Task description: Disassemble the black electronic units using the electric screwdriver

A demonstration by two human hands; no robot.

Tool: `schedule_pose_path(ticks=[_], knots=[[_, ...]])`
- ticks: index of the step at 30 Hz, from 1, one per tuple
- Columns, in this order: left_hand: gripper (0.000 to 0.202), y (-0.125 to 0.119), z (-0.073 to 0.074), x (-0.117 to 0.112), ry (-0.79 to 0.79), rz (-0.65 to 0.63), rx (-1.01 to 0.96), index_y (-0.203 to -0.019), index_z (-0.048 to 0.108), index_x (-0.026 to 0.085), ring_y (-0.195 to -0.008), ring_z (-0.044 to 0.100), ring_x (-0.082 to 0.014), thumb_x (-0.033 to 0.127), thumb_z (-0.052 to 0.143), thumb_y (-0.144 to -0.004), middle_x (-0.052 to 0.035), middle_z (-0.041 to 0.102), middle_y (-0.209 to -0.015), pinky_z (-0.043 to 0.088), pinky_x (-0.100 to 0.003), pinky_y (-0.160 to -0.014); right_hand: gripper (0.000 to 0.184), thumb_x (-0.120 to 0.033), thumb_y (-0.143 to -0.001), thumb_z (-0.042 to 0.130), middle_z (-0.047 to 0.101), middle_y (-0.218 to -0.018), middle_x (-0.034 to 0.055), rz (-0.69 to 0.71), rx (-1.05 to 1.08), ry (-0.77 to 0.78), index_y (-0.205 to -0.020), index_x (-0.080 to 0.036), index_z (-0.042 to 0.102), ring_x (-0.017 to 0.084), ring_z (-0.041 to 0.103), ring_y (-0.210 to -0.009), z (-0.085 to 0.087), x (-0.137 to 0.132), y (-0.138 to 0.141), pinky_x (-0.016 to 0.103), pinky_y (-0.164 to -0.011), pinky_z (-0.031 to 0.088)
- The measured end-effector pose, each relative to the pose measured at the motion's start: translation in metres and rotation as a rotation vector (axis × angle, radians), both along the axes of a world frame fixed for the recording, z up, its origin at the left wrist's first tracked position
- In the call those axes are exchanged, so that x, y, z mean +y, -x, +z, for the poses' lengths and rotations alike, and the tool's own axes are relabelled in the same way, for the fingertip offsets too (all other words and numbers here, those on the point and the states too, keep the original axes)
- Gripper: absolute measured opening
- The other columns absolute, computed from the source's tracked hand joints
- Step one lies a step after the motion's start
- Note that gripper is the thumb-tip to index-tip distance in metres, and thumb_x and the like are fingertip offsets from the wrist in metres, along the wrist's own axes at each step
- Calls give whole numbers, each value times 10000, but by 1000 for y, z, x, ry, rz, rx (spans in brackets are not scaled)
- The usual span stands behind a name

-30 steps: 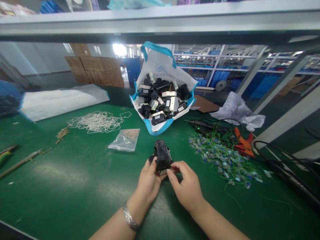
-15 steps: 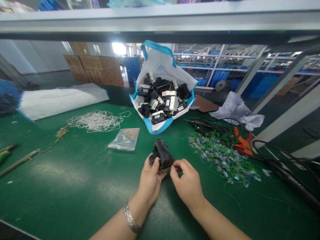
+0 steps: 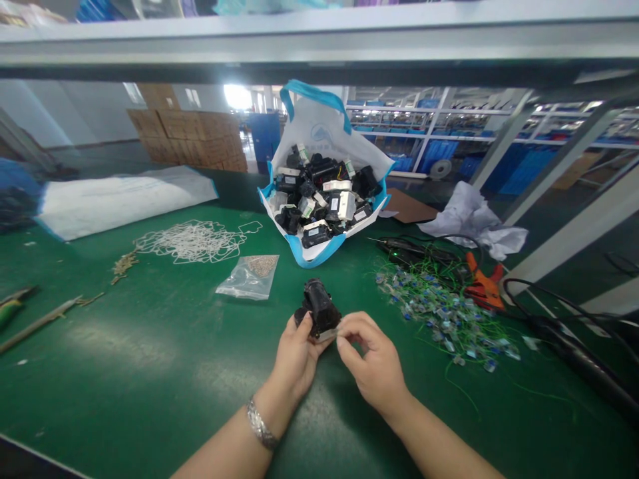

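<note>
My left hand [image 3: 298,349] is wrapped round a small black plastic device [image 3: 320,305] with a pale strip along its lower edge, and holds it tilted above the green table [image 3: 150,399]. At the device's right edge, the thumb and forefinger of my right hand [image 3: 372,359] are pinched together. Whatever sits between those fingertips is too small to make out. Beyond my hands stands a white bag [image 3: 324,256] with blue trim, full of similar black and white devices [image 3: 332,196].
Left of centre lie a clear bag of small parts [image 3: 249,276], white wire loops [image 3: 197,241] and a green-handled tool [image 3: 8,309]. To the right are green-wired pieces [image 3: 444,313], an orange clamp [image 3: 484,283] and crumpled white paper [image 3: 472,219]. A shelf [image 3: 319,40] spans overhead.
The black device has shifted slightly left and tipped in my left hand, showing more of its pale strip. My right hand has moved a little left with it, still pinched.
</note>
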State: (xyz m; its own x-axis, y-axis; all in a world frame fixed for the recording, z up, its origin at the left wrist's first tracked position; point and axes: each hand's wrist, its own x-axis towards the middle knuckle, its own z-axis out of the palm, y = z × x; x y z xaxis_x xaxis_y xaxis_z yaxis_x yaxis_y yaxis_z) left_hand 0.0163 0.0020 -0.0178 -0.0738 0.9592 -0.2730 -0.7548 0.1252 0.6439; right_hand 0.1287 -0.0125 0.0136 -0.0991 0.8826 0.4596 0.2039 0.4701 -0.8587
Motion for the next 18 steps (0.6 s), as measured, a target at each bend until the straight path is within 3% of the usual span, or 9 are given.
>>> schedule_pose_path(ticks=[3,6,8,10,13,16,18], knots=[[160,3,-2,3,-3,-19,-22,-923,507,136,-762,618,-194,183,551,-776,-85,638,-860,504,-357,-688,102,-244,-752,499,571,-861,68,106,179,230,-695,-160,497,135,530,-637,13,3,-10,247,-551,444],[190,7,-1,6,11,-67,-63,-940,526,142,-776,622,-206,189,572,-762,-94,638,-898,501,-351,-683,136,-291,-732,537,591,-711,45,142,124,323,-707,-159,511,136,531,-564,37,8,-34,247,-528,447],[190,9,-1,7,32,-97,-82,-929,535,150,-754,626,-202,186,586,-750,-88,641,-885,498,-335,-663,160,-319,-705,571,572,-619,27,-22,-39,203,-686,-162,545,147,531,-560,53,14,-58,250,-543,444],[183,10,-1,8,39,-124,-85,-916,538,160,-734,628,-198,185,592,-743,-80,643,-864,496,-326,-649,171,-337,-700,575,585,-634,33,-311,-166,57,-717,-168,579,162,546,-580,61,22,-82,268,-575,451],[184,10,-1,7,30,-178,-59,-918,545,166,-718,627,-193,197,592,-743,-74,644,-850,498,-322,-637,251,-188,-707,516,624,-822,83,-632,-566,52,-944,-151,592,216,588,-733,53,38,-114,337,-700,458],[213,10,3,4,15,-238,0,-943,553,165,-720,619,-188,205,597,-739,-70,640,-858,503,-326,-636,305,-103,-664,538,624,-827,130,-636,-1033,200,-959,-131,612,286,592,-757,40,46,-132,404,-700,451],[265,12,7,1,8,-274,69,-970,555,166,-718,611,-185,207,620,-717,-66,634,-873,504,-330,-634,208,-170,-703,574,627,-818,125,-604,-1098,217,-900,-139,631,296,591,-768,39,43,-137,406,-701,457]])
